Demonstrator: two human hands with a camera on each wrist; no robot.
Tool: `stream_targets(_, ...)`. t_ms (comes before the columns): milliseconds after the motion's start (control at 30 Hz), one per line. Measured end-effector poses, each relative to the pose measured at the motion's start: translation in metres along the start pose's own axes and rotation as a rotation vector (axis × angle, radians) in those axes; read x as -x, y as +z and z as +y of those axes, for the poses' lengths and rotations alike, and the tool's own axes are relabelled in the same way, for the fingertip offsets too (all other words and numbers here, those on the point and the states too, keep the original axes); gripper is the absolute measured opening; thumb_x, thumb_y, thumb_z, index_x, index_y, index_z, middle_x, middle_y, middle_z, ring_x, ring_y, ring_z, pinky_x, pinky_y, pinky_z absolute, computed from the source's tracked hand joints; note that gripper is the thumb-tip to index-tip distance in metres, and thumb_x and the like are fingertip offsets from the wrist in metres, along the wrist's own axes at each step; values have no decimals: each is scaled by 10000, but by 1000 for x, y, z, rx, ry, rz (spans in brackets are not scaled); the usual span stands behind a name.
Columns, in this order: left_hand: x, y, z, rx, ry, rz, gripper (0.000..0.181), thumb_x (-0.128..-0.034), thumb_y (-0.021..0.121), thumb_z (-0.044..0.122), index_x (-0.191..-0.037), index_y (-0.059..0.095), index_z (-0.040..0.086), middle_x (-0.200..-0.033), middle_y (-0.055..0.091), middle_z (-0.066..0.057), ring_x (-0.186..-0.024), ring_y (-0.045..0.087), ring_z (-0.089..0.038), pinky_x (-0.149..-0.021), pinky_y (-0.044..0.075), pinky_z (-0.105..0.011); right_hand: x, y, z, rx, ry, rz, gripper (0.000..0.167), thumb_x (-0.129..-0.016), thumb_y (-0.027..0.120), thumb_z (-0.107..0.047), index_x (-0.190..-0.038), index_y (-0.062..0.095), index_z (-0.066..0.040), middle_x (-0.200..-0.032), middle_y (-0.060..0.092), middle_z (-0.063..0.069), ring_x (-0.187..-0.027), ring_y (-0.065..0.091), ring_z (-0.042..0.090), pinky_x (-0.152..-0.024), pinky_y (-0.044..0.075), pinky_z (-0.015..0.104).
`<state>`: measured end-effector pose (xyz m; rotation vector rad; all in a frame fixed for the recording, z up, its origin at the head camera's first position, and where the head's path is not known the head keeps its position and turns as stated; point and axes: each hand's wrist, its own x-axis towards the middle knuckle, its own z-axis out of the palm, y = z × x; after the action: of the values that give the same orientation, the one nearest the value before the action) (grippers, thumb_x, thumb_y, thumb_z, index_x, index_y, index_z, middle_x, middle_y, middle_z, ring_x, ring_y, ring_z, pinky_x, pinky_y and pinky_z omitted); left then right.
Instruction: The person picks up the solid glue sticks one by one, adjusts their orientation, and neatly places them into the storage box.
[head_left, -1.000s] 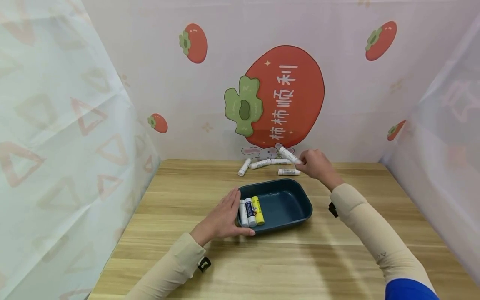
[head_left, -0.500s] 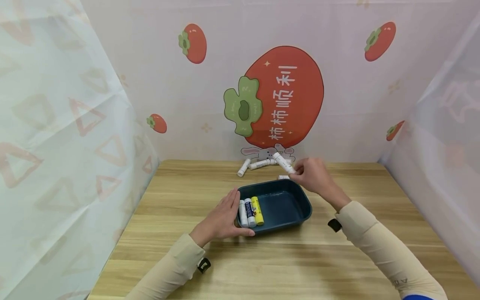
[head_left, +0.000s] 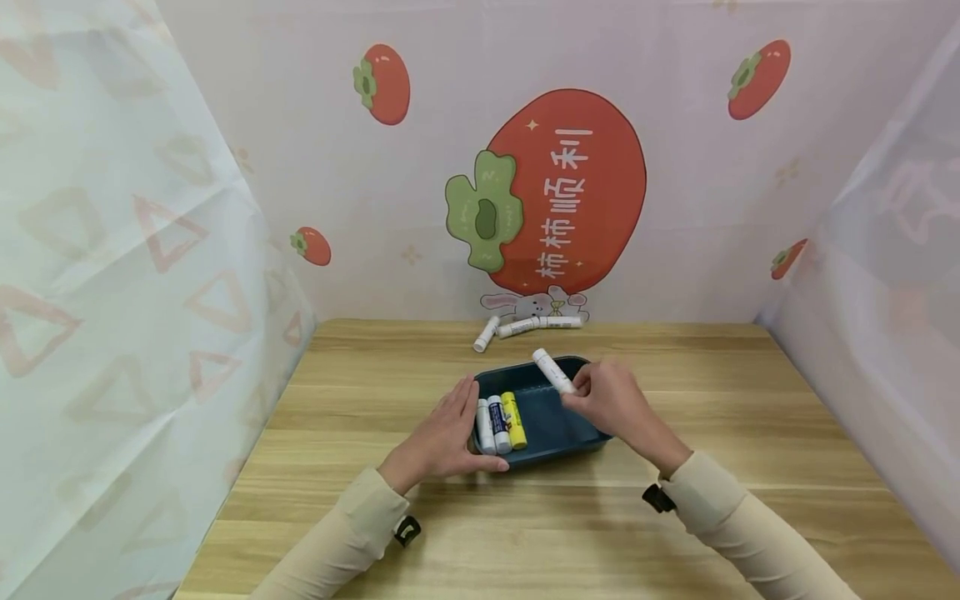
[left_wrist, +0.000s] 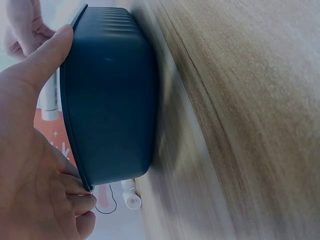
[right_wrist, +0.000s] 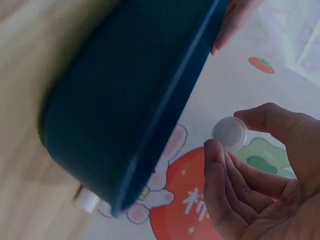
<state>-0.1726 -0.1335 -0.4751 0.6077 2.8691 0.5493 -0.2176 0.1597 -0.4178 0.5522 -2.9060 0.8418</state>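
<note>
In the head view, my left hand (head_left: 435, 437) grips the left end of a dark teal tray (head_left: 543, 452), thumb at the front rim and fingers along the left side. Inside at that end, a white tube (head_left: 485, 427), a blue-and-white tube (head_left: 498, 423) and a yellow tube (head_left: 514, 421) lie side by side. My right hand (head_left: 618, 408) pinches a white tube (head_left: 553, 372) by its near end, tilted over the tray's right part. The right wrist view shows the tube's round end (right_wrist: 230, 133) between thumb and fingers.
Behind the tray, several white tubes (head_left: 519, 327) lie at the table's back edge, against a patterned backdrop (head_left: 420, 183). Patterned sheets also stand at the left (head_left: 150, 292) and right. The wooden table (head_left: 540, 542) extends in front of the tray.
My right hand has moved the pinched tube from the back of the table toward me and left, over the tray. My left hand stays at the tray's end.
</note>
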Motion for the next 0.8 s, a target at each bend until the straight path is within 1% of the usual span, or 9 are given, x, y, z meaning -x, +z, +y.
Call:
stream_targets(167,-1,1,-1,7,-2,9,1364,-810,668,853,-1693,60,9,-1793,39,-174,-1676,62,-320,-1346,197,-528,7,23,1,-29,55,-35,193,-882,826,-212,-895,783,-24,-790,753,47,-574,602,97,-529,513,239)
stream_targets(267,-2,2,-1,6,-3,10,1363,-810,665,855,-1692,63,7,-1791,45,-180,-1676,61,-322,-1345,197,-529,8,36,3,-29,91,-38,200,-873,836,-220,-885,781,-28,-801,743,55,-581,597,108,-527,508,238)
stream_targets(433,-1,3,-1,6,-2,14,1359,-816,671,844,-1690,65,-2,-1788,48,-192,-1674,68,-329,-1343,207,-530,8,54,4,-9,135,-41,217,-863,862,-239,-798,752,-62,-761,705,38,-566,582,115,-510,465,233)
stream_targets(567,-1,3,-1,8,-1,13,1353,-820,675,837,-1689,65,-2,-1789,46,-192,-1674,67,-329,-1343,203,-530,7,63,1,-18,163,-64,259,-865,858,-235,-714,702,-94,-681,638,7,-529,557,119,-482,419,224)
stream_targets(800,-2,3,-2,-6,0,12,1357,-819,660,851,-1690,61,-1,-1789,42,-190,-1674,66,-328,-1343,205,-532,5,72,-4,-29,171,-82,363,-872,862,-251,-609,651,-117,-580,543,-35,-491,509,107,-471,370,219)
